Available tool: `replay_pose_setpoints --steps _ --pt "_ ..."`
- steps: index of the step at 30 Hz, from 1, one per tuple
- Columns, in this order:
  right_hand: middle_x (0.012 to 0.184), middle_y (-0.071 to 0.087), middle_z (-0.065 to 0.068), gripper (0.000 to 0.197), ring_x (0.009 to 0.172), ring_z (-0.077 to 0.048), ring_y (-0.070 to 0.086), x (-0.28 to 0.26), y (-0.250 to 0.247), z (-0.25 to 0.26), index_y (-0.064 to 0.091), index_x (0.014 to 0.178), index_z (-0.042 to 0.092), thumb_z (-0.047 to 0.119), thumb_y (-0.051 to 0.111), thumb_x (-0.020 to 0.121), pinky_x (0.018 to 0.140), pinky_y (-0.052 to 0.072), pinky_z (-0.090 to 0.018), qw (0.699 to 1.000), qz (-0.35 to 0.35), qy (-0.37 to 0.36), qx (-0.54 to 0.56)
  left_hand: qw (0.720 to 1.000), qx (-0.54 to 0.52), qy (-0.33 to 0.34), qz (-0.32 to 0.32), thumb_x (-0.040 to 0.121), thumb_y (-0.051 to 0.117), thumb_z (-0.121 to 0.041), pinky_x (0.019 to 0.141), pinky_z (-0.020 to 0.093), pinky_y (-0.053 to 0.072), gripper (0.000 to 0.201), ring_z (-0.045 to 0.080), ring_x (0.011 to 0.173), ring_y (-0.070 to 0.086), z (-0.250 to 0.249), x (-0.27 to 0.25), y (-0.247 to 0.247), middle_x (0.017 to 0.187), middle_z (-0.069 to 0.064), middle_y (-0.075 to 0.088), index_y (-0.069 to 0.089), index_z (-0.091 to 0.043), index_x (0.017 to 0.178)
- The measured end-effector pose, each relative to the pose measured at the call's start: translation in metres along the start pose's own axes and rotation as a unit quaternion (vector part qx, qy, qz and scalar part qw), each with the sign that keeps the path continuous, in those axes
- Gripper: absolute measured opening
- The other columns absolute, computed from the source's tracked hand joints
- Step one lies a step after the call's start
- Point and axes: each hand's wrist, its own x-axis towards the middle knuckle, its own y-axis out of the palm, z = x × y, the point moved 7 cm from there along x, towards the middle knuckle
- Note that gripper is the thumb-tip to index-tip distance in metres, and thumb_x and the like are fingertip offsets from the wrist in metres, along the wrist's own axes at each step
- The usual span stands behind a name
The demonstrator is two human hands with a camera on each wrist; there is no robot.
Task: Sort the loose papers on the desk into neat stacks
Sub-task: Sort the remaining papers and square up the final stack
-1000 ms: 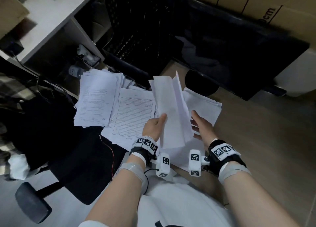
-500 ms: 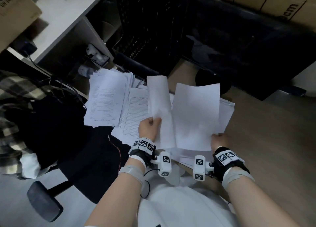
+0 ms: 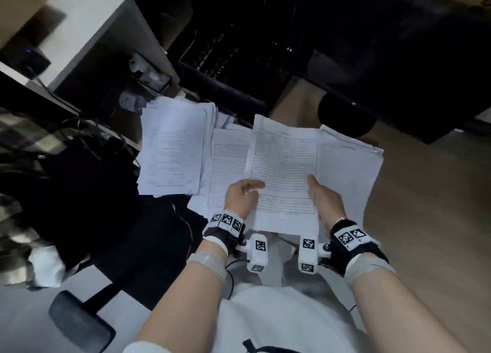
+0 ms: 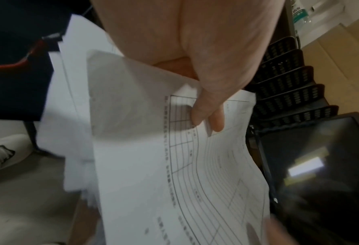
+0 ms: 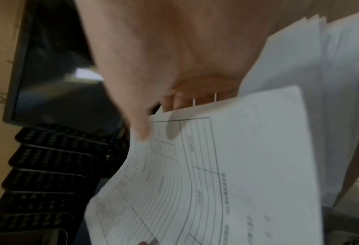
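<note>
Half a second ago each hand held separate paper; now left hand [image 3: 243,197] and right hand [image 3: 325,197] pinch one lined form [image 3: 284,166] between thumb and fingers, probably checking which stack it joins.

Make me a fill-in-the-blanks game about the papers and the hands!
1. The lined form is held by ____ hands.
2. The left hand pinches the form with its ____ on top.
3. The pile of text pages lies to the ____ of the held form.
4. The screen of the monitor behind the papers is ____.

Missing words: both (two); thumb; left; dark (off)
</note>
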Motion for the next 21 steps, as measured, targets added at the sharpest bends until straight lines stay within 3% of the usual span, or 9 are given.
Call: replay_pose_setpoints --steps 2,4,7,8,10,14,16,19,21 --pt "0.075 0.067 -0.009 0.038 0.073 -0.019 0.058 0.005 0.011 0.003 0.066 0.080 0.001 0.038 0.064 0.086 0.070 0.043 -0.028 0.997 -0.041 -0.031 -0.055 1.000 0.009 -0.007 -0.009 0.084 0.053 0.011 0.088 0.009 0.047 0.039 0.012 0.112 0.064 0.009 0.003 -0.023 0.110 -0.005 0.073 0.072 -0.013 0.108" --pt "0.064 0.061 0.000 0.027 0.067 -0.021 0.056 0.007 0.030 0.001 0.061 0.063 0.013 0.021 0.063 0.088 0.066 0.042 -0.027 0.996 -0.043 -0.018 -0.082 0.999 0.031 -0.020 -0.036 0.085 0.055 0.008 0.101 0.020 0.043 0.043 0.008 0.115 0.057 0.021 0.007 -0.048 0.119 -0.007 0.068 0.068 -0.017 0.117" --pt "0.058 0.054 -0.002 0.032 0.063 -0.022 0.051 0.013 0.064 -0.010 0.050 0.056 0.015 0.013 0.060 0.087 0.062 0.040 -0.026 0.993 -0.038 0.010 -0.111 0.993 0.001 -0.076 -0.093 0.084 0.055 0.006 0.082 0.018 0.048 0.055 0.008 0.105 0.061 0.050 0.015 -0.083 0.120 -0.004 0.063 0.058 -0.021 0.131" --pt "0.063 0.058 -0.004 0.026 0.065 -0.023 0.054 0.016 0.077 -0.014 0.053 0.061 0.012 0.011 0.060 0.086 0.062 0.042 -0.027 0.992 -0.036 0.013 -0.119 0.991 -0.014 -0.093 -0.095 0.085 0.056 0.005 0.079 0.020 0.048 0.058 0.011 0.106 0.061 0.059 0.018 -0.091 0.120 -0.002 0.061 0.053 -0.021 0.136" --pt "0.087 0.068 -0.010 0.005 0.080 -0.026 0.063 0.018 0.101 -0.019 0.064 0.087 0.006 0.010 0.060 0.086 0.073 0.049 -0.030 0.990 -0.044 0.009 -0.132 0.991 -0.010 -0.118 -0.068 0.089 0.061 0.000 0.095 0.028 0.047 0.064 0.017 0.122 0.054 0.078 0.026 -0.101 0.130 0.000 0.053 0.041 -0.018 0.147" --pt "0.122 0.061 -0.009 0.057 0.107 -0.028 0.060 0.023 0.131 -0.025 0.048 0.133 0.009 0.014 0.065 0.079 0.097 0.051 -0.042 0.992 -0.075 0.038 -0.098 0.988 0.005 -0.149 -0.025 0.091 0.065 -0.007 0.118 0.043 0.033 0.070 0.019 0.141 0.040 0.100 0.044 -0.114 0.154 0.007 0.040 0.032 -0.009 0.152" --pt "0.129 0.056 -0.008 0.075 0.111 -0.030 0.058 0.027 0.136 -0.025 0.042 0.137 0.013 0.026 0.069 0.068 0.097 0.051 -0.048 0.988 -0.095 0.051 -0.113 0.987 0.014 -0.162 -0.007 0.089 0.067 -0.013 0.119 0.043 0.031 0.073 0.020 0.144 0.037 0.107 0.051 -0.114 0.157 0.008 0.037 0.031 -0.008 0.153" --pt "0.121 0.062 -0.006 0.063 0.106 -0.028 0.061 0.035 0.138 -0.020 0.052 0.126 0.014 0.027 0.069 0.067 0.097 0.050 -0.036 0.982 -0.090 0.058 -0.152 0.986 -0.007 -0.167 -0.004 0.077 0.073 -0.028 0.119 0.043 0.032 0.088 0.018 0.144 0.037 0.108 0.056 -0.111 0.156 0.006 0.039 0.033 -0.009 0.153" --pt "0.124 0.062 -0.004 0.076 0.110 -0.027 0.060 0.036 0.130 -0.017 0.050 0.131 0.015 0.036 0.067 0.060 0.101 0.049 -0.039 0.984 -0.096 0.073 -0.134 0.989 0.002 -0.145 -0.021 0.075 0.073 -0.030 0.117 0.043 0.035 0.085 0.019 0.141 0.041 0.096 0.057 -0.109 0.152 0.008 0.045 0.039 -0.008 0.150"
